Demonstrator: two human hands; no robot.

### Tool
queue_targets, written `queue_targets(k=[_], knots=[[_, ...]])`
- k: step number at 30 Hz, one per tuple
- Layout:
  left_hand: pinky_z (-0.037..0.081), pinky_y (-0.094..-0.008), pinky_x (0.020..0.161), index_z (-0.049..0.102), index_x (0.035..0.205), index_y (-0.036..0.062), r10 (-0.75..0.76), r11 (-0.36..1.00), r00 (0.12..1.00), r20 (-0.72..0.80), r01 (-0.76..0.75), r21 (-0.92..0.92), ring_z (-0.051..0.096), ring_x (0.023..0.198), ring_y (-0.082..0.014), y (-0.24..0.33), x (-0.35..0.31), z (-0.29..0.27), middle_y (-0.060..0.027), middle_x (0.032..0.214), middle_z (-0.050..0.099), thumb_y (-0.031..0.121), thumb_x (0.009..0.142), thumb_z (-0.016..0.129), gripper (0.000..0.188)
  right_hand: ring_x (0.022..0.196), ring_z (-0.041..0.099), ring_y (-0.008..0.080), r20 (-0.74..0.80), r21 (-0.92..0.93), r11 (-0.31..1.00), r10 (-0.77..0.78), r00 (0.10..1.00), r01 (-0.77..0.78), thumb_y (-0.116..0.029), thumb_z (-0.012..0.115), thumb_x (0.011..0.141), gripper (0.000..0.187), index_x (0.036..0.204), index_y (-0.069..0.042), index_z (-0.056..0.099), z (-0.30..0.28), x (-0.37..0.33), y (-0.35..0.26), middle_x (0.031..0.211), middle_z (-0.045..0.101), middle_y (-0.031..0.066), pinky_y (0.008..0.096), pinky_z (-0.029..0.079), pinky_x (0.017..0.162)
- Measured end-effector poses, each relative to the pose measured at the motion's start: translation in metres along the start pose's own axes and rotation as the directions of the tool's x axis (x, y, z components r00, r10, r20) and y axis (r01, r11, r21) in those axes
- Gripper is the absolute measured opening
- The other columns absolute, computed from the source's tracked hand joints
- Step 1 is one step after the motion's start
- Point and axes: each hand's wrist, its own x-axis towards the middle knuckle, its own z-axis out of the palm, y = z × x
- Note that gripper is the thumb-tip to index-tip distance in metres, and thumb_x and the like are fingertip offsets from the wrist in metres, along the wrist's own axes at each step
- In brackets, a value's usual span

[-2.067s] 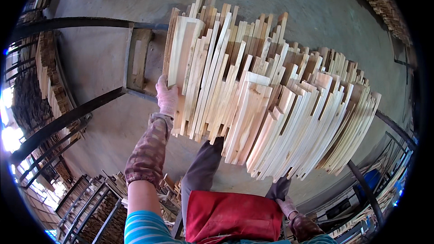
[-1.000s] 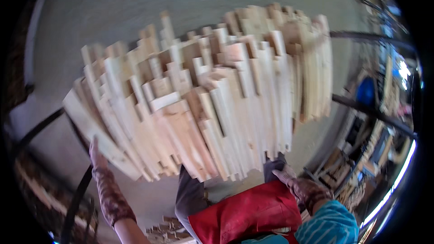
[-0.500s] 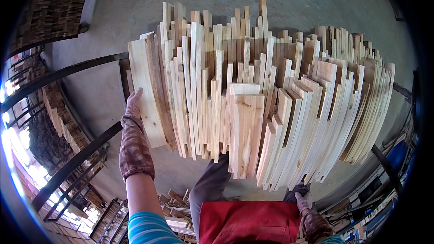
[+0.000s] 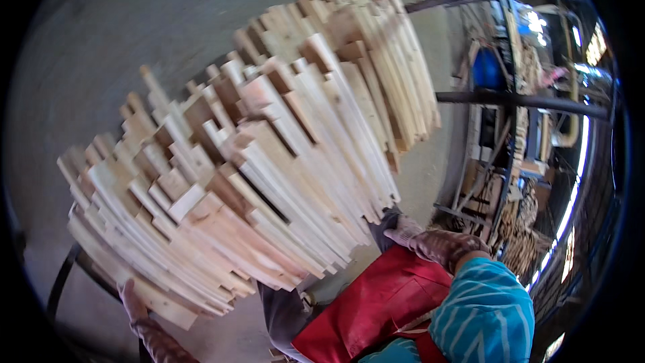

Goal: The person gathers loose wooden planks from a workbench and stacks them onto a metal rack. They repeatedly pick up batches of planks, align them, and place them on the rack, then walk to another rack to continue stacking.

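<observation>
No text, label, number or sign readable. Wooden boards [image 4: 322, 148] and red apron [image 4: 376, 296] show no legible lettering; clutter [image 4: 517, 222] along right side too small and blurred for reading any markings.

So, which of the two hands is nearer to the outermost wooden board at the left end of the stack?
Left. The left hand is at the outer edge of that wooden board; the right hand is far to its right, by the right knee.
</observation>
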Motion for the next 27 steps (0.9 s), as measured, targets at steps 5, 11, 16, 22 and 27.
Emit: queue_targets(k=[5, 11, 16, 22, 27], knots=[[0.047, -0.0391, 0.103, 0.057, 0.134, -0.0016, -0.100, 0.983, 0.994, 0.043, 0.105, -0.147, 0.062, 0.117, -0.0276, -0.009, 0.034, -0.002, -0.0132, 0.126, 0.066, 0.040, 0.093, 0.068, 0.060, 0.123, 0.059, 0.0348, -0.038, -0.041, 0.996, 0.084, 0.996, -0.085, -0.053, 0.074, 0.077, 0.076, 0.134, -0.005, 0.056, 0.023, 0.011, 0.007, 0.134, 0.061, 0.0170, 0.0456, 0.050, 0.101], [0.041, -0.0410, 0.110, 0.042, 0.148, -0.0003, -0.148, 0.965, 0.989, 0.007, 0.143, 0.218, 0.053, 0.128, -0.0306, 0.015, 0.023, 0.016, -0.0162, 0.145, 0.050, 0.050, 0.096, 0.061, 0.075, 0.124, 0.059, 0.0349, -0.033, 0.012, 0.997, 0.082, 0.996, -0.082, -0.052, 0.073, 0.079, 0.075, 0.133, -0.004, 0.055, 0.027, 0.006, 0.005, 0.133, 0.061, 0.0169, 0.0457, 0.050, 0.101], [0.037, -0.0397, 0.113, 0.040, 0.150, -0.0017, 0.283, 0.941, 0.913, -0.293, -0.205, 0.270, 0.047, 0.134, -0.0308, -0.040, 0.017, 0.050, -0.0169, 0.149, 0.046, 0.053, 0.103, 0.047, 0.072, 0.122, 0.059, 0.0371, 0.007, 0.043, 0.996, 0.074, 0.997, -0.074, -0.054, 0.072, 0.078, 0.075, 0.133, -0.005, 0.055, 0.013, -0.001, 0.012, 0.129, 0.062, 0.0195, 0.0462, 0.049, 0.102], [0.041, -0.0389, 0.110, 0.043, 0.148, 0.0034, 0.300, 0.865, 0.905, -0.303, -0.125, 0.486, 0.053, 0.127, -0.0295, -0.048, 0.015, 0.055, -0.0139, 0.144, 0.052, 0.042, 0.106, 0.045, 0.056, 0.121, 0.058, 0.0379, -0.079, 0.035, 0.999, 0.029, 0.996, -0.026, -0.054, 0.070, 0.079, 0.071, 0.128, -0.005, 0.057, 0.015, 0.009, 0.024, 0.127, 0.062, 0.0202, 0.0471, 0.049, 0.101], [0.047, -0.0442, 0.104, 0.037, 0.150, 0.0054, -0.065, 0.968, 0.977, -0.203, 0.111, 0.225, 0.055, 0.124, -0.0307, 0.015, -0.018, 0.073, -0.0168, 0.143, 0.052, 0.038, 0.100, 0.057, 0.063, 0.122, 0.058, 0.0385, -0.065, 0.109, 0.993, -0.038, 0.997, 0.045, -0.051, 0.070, 0.079, 0.068, 0.128, -0.005, 0.057, -0.009, 0.014, 0.036, 0.130, 0.060, 0.0211, 0.0475, 0.049, 0.101]])
